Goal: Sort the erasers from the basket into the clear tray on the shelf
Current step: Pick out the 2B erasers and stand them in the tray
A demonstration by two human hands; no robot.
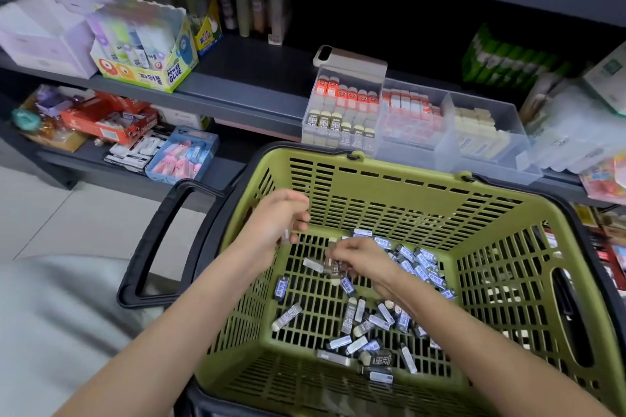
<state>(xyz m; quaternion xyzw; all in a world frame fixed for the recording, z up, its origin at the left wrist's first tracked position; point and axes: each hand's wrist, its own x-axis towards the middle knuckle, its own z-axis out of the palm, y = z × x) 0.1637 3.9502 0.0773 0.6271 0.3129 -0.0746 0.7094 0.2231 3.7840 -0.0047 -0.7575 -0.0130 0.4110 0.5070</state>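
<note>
A green plastic basket [423, 179] with black handles holds several loose erasers [369, 325] in grey, black and blue sleeves. My left hand [274, 220] hovers over the basket's left side, fingers curled; blur hides whether it holds an eraser. My right hand [359, 257] reaches down to the basket floor and pinches erasers [330, 266] at its fingertips. Behind the basket, on the shelf, stands the clear tray [450, 145] with compartments of red, black 2B and cream erasers.
A phone [349, 59] lies on the tray's back edge. A yellow glue box [145, 54] and white boxes [44, 34] sit on the shelf to the left. The lower shelf holds a blue box of pink erasers [183, 159]. Green packs [508, 61] stand at right.
</note>
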